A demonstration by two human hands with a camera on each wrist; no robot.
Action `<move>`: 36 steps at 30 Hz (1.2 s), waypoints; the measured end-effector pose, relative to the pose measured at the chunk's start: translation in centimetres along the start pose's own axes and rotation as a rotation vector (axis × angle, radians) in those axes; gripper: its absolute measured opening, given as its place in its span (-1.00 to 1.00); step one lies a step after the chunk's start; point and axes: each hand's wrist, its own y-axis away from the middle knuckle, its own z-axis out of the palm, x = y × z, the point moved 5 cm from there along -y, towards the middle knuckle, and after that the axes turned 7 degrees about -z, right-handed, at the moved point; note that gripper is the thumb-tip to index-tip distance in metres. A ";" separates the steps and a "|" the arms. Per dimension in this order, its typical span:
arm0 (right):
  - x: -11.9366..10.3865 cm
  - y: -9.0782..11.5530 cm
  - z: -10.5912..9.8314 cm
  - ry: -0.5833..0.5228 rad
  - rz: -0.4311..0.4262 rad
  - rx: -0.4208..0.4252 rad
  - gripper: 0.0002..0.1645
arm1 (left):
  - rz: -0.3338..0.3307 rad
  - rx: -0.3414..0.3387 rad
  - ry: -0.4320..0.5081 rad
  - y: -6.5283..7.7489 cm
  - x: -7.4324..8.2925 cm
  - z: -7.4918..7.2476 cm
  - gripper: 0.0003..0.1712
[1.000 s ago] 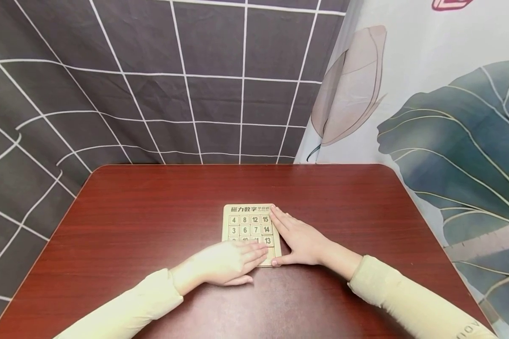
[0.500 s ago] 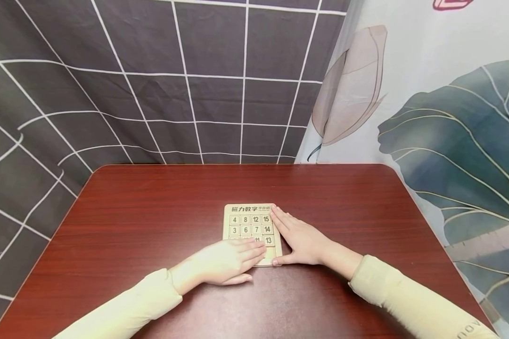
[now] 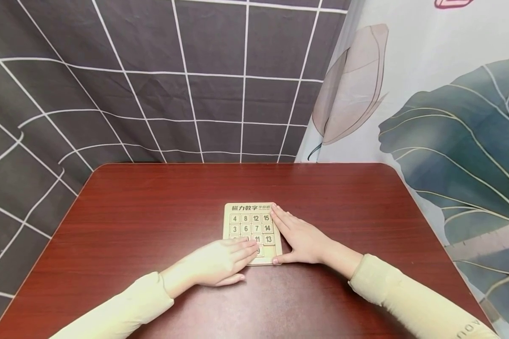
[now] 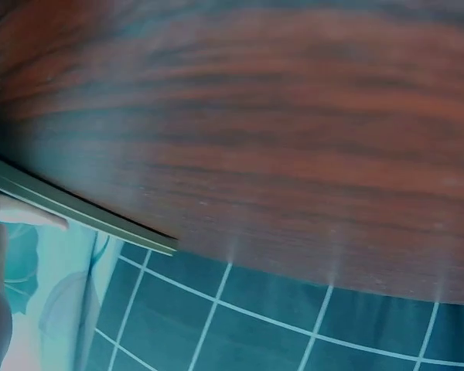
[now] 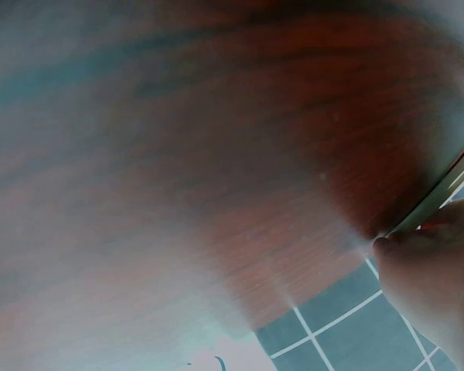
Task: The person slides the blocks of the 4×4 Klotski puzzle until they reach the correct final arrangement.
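A pale wooden number sliding puzzle (image 3: 249, 208) lies on the table, with numbered square tiles in rows. My left hand (image 3: 218, 261) rests over its lower left with straight fingers, hiding some tiles. Beside those fingertips a tile marked 9 (image 3: 259, 251) partly shows, with a bare slot (image 3: 270, 253) to its right. My right hand (image 3: 303, 240) touches the board's right side, fingertips at the upper right corner and thumb at the lower right. In the left wrist view the puzzle's edge (image 4: 85, 212) runs diagonally; the right wrist view shows its edge (image 5: 433, 201) too, by a blurred hand (image 5: 433, 286).
A red-brown wooden table (image 3: 152, 202) extends around the board. Behind it hangs a dark grey cloth (image 3: 216, 99) with white grid lines. A white curtain (image 3: 365, 132) with leaf prints hangs at the right.
My left hand has slid a little left over the puzzle, exposing the 9 tile and more of the 11 tile. My right hand stays at the board's right side.
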 end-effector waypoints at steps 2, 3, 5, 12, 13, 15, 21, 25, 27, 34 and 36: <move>0.0 0.0 0.0 -0.003 0.000 -0.003 0.45 | -0.004 -0.007 0.022 -0.4 0.1 0.1 -0.30; 0.1 0.0 0.0 -0.005 0.001 -0.002 0.44 | -0.009 -0.016 0.036 -0.6 0.2 0.1 -0.29; 0.0 0.0 0.0 -0.009 0.003 -0.007 0.45 | -0.013 -0.038 0.064 -1.2 0.4 0.2 -0.28; 0.1 0.0 0.0 -0.011 0.003 -0.003 0.45 | -0.004 -0.079 0.064 -1.9 0.6 0.7 -0.26; 0.1 0.0 0.0 -0.010 0.003 -0.002 0.45 | -0.005 -0.073 0.068 -1.6 0.5 0.6 -0.26; 0.0 0.0 -0.1 -0.008 0.007 -0.004 0.45 | -0.016 -0.052 0.079 -0.9 0.3 0.4 -0.25; -0.1 0.1 -0.1 -0.006 0.013 -0.007 0.46 | -0.075 -0.018 0.086 2.3 -0.2 -0.1 -0.28; 0.0 0.1 -0.1 -0.008 0.020 -0.011 0.47 | -0.090 -0.021 0.073 3.3 -0.2 -0.3 -0.30; 0.0 0.1 -0.1 -0.007 0.016 -0.008 0.47 | -0.090 -0.017 0.068 3.2 -0.2 -0.5 -0.30; 0.0 0.0 0.2 -0.013 0.022 -0.023 0.48 | -0.075 -0.003 0.038 2.1 0.1 -1.1 -0.31; 0.0 0.0 0.2 -0.015 0.022 -0.022 0.48 | -0.078 -0.013 0.038 1.7 0.2 -0.9 -0.31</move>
